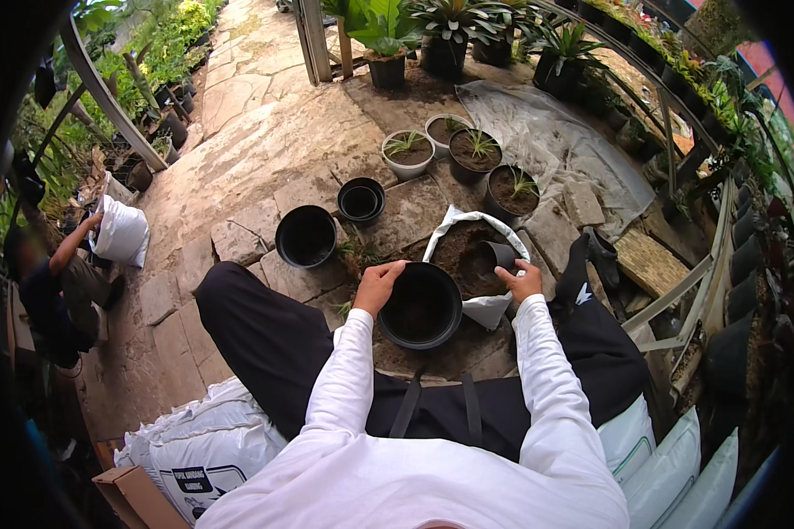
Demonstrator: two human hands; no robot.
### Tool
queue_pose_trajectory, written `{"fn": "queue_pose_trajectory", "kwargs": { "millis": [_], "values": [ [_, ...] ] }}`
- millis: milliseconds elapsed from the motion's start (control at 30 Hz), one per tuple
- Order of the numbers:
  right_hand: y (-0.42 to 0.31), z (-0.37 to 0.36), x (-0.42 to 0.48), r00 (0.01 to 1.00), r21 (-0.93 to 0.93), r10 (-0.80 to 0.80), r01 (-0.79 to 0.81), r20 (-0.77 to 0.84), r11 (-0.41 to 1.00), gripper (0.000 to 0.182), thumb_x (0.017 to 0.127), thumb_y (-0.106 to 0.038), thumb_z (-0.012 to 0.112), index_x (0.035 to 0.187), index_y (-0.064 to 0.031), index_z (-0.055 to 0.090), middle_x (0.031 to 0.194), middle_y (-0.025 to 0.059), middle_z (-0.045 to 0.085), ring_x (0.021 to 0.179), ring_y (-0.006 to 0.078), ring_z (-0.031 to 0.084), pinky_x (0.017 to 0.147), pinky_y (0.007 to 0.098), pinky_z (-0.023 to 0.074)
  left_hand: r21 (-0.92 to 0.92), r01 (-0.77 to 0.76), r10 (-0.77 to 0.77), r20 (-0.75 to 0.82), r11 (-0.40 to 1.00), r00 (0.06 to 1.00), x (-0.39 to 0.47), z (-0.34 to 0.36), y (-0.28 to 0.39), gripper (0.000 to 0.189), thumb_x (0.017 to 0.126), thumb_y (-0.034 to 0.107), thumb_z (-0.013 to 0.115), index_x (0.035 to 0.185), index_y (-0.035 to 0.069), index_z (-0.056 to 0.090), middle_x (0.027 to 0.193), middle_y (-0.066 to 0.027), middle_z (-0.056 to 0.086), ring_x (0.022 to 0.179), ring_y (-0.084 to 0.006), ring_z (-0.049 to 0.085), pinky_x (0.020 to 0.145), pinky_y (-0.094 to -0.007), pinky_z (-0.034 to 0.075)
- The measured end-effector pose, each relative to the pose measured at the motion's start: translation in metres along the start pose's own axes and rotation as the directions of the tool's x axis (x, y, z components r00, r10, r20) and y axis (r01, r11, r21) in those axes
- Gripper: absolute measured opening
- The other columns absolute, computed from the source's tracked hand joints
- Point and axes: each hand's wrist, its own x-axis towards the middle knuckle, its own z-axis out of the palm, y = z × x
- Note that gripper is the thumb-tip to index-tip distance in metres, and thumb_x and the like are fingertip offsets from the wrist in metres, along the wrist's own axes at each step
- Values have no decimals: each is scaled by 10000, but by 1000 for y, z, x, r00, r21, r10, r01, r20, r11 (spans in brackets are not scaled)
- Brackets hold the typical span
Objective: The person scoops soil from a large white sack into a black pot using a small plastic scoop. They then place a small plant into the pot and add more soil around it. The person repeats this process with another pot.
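My left hand (380, 289) grips the left rim of a large black plastic plant pot (418, 311), which stands tilted slightly towards me between my legs. My right hand (521, 280) holds a small dark plastic pot (499, 254), its mouth turned into loose brown potting soil (455, 248). The soil lies in an open white sack (491, 312) with a rolled rim, right beside the large pot. Some dark residue seems to show on the large pot's bottom, but shadow hides the detail.
Another black pot (306, 237) and a nested pair of black pots (361, 200) stand ahead on the stone paving (258, 225). Several potted spider plants (474, 155) are grouped beyond the sack. At left, a person (63, 291) touches a white sack (120, 231). Filled bags (205, 443) lie behind me.
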Motion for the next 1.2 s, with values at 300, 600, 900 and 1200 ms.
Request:
{"fn": "queue_pose_trajectory", "kwargs": {
  "millis": [300, 600, 900, 1200],
  "values": [
    [-124, -34, -42, 985, 446, -168, 134, 38, 885, 701, 773, -218, 874, 1347, 55, 578, 1252, 104, 639, 717, 67, 635, 646, 238, 530, 15, 3, -3, -1, 1000, 1000, -2, -3, -1, 338, 997, 335, 641, 1146, 55, 759, 1024, -60, 762, 951, -132, 674, 897, -297, 499],
    [-171, -28, -98, 650, 210, -728, 697, 221, 686, 791, 614, -120, 902, 1333, -16, 589, 1296, 90, 568, 712, 106, 625, 594, 246, 497, 40, -52, 52, -1, 998, 999, 1, -3, -4, 367, 996, 358, 638, 1150, 47, 755, 1038, -71, 762, 961, -135, 673, 898, -294, 498],
    [-121, -34, -49, 911, 84, -405, 410, -77, 908, 769, 660, -255, 873, 1309, 41, 586, 1176, 113, 596, 669, 154, 631, 641, 291, 532, 44, -18, 18, -9, 999, 1000, 1, -3, -4, 357, 995, 351, 644, 1151, 50, 756, 1026, -70, 764, 951, -138, 681, 894, -298, 505],
    [-20, 13, -23, 974, -465, -224, 182, -36, 866, 810, 767, -405, 804, 1412, -14, 507, 1348, 179, 492, 1104, 377, 614, 944, 479, 512, 18, 23, -23, 14, 1000, 1000, -4, -1, 6, 362, 999, 372, 635, 1154, 71, 761, 1034, -37, 763, 973, -117, 674, 908, -273, 494]
  ]
}}
